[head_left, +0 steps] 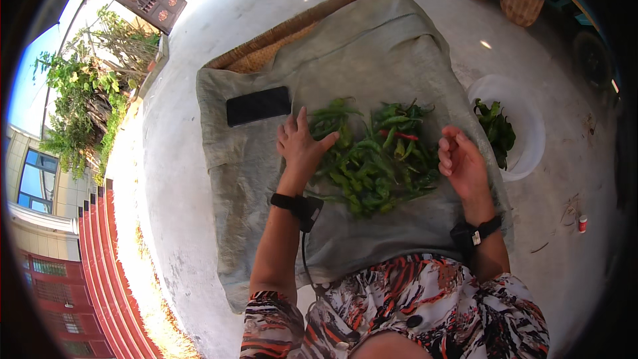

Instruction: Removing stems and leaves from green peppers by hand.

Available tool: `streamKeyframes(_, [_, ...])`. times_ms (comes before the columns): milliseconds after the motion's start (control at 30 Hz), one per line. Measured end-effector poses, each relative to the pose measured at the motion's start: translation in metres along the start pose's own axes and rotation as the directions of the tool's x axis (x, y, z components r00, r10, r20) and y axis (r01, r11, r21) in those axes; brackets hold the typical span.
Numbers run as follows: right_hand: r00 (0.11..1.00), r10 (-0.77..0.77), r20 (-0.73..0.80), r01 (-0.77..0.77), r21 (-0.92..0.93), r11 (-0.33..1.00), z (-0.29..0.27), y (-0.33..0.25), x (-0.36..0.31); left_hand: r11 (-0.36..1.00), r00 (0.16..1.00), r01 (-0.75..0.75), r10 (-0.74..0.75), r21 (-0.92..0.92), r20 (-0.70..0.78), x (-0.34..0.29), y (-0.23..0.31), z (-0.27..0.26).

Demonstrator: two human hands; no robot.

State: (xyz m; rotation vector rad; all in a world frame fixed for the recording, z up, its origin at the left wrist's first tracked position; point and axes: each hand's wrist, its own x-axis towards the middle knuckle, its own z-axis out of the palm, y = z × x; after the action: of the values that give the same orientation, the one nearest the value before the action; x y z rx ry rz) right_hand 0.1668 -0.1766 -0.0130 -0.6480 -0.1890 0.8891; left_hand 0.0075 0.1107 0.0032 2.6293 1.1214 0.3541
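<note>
A loose heap of green chili peppers (pixel 372 171) lies on a grey-green cloth (pixel 266 159), with one red pepper (pixel 401 135) near its top. At the heap's left edge is my left hand (pixel 301 143), its fingers spread and nothing held in it. My right hand (pixel 462 161) is at the heap's right side, palm turned toward the peppers, fingers slightly curled and apart, with nothing seen in it. A black smartphone (pixel 258 106) lies on the cloth just beyond my left hand. Both my wrists wear black straps with small devices.
The cloth covers a woven tray whose rim (pixel 292 26) shows at the far side. On the right, a whitish tub (pixel 530 139) holds green leaves (pixel 496 131). Wicker baskets (pixel 522 0) stand at the far right. A small red can (pixel 583 224) is on the concrete floor.
</note>
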Motion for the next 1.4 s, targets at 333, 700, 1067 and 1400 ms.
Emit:
streamKeyframes(333, [1.000,0.015,0.012,-0.016,0.061,0.998,-0.007,0.002,0.003,0.977,0.967,0.025,-0.078,0.214,0.243,0.014,0.059,0.010])
streamKeyframes(700, [0.999,0.027,0.047,-0.026,-0.014,1.000,-0.012,0.003,0.006,0.968,0.966,-0.248,0.249,-0.022,0.062,-0.010,0.068,-0.009])
streamKeyframes(1067, [0.894,-0.289,0.342,0.365,-0.930,0.029,0.037,0.022,-0.013,0.638,0.640,-0.763,0.768,-0.104,0.019,-0.052,0.105,-0.013])
streamKeyframes(1400, [0.941,-0.225,0.254,0.236,-0.966,-0.102,0.057,-0.027,-0.031,0.784,0.813,-0.535,0.579,-0.314,0.059,-0.048,0.081,-0.006])
